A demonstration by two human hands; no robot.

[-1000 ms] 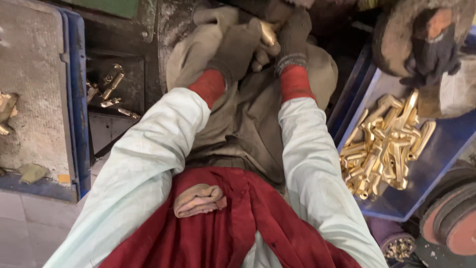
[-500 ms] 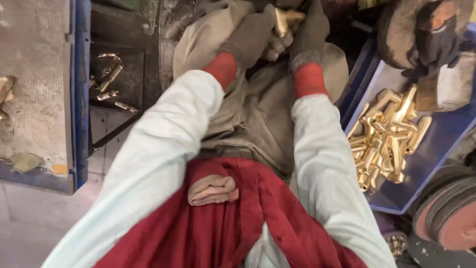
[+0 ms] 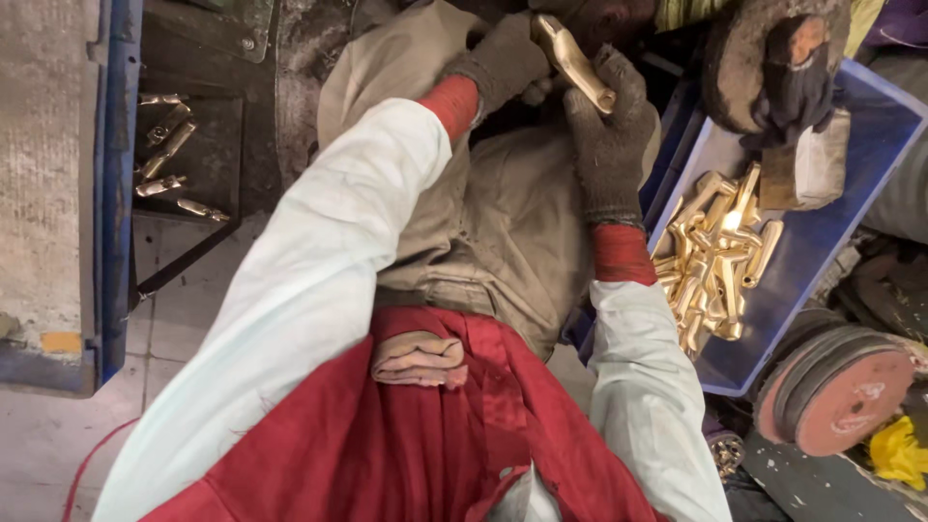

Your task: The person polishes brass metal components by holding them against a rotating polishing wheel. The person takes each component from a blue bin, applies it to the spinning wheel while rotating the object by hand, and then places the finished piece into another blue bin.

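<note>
Both gloved hands, left hand and right hand, grip 1 brass part; many parts wait in the blue tray at right.

I am looking down on a grimy workshop floor of pale tiles, with a blue-edged grey platform lying along the left border. A dark metal tray is sitting beside it, holding a few brass pieces, while a blue plastic bin on the right is carrying a heap of brass parts. Worn reddish abrasive discs are stacking up at the lower right, near a yellow rag, under even, dim light.
</note>
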